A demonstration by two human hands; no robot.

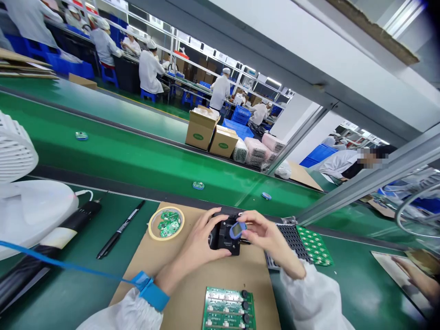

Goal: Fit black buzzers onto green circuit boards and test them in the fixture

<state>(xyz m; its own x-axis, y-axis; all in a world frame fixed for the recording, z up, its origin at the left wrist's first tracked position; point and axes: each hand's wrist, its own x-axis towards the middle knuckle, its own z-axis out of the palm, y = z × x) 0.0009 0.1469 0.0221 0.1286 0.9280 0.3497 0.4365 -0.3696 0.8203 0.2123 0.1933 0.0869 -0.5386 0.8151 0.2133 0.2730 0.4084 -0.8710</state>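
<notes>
The small blue oval device (238, 230), with a grey screen on its face, is held over the right part of a black fixture (228, 243), its screen side tilted up toward the viewer; whether it touches the fixture cannot be told. The right hand (264, 233) has it pinched at its right edge, thumb below and forefinger above; the left hand (201, 236) spans the fixture from the left, thumb along the near edge and fingers over the far one, gripping it. A blue wrist strap (156, 294) (its cord runs off to the left) circles the left wrist.

The fixture sits on a brown cardboard sheet (185, 279); nearer the viewer on the same sheet lies a green circuit panel (227, 309) with round black parts down its right side; to the left, a tape roll (152, 230) rings several small green boards (170, 223). Beyond the sheet on the left lie a black marker (120, 230) and a dark cylindrical tool (65, 231), near a white fan (15, 146); on the right, a black grid tray (292, 240) stands just beside another green panel (314, 246).

Across the far side of the bench runs a green belt (137, 158) bearing three small pieces, well apart; past it are cartons (202, 130), wrapped bundles (255, 151) and seated people in white (149, 71).
</notes>
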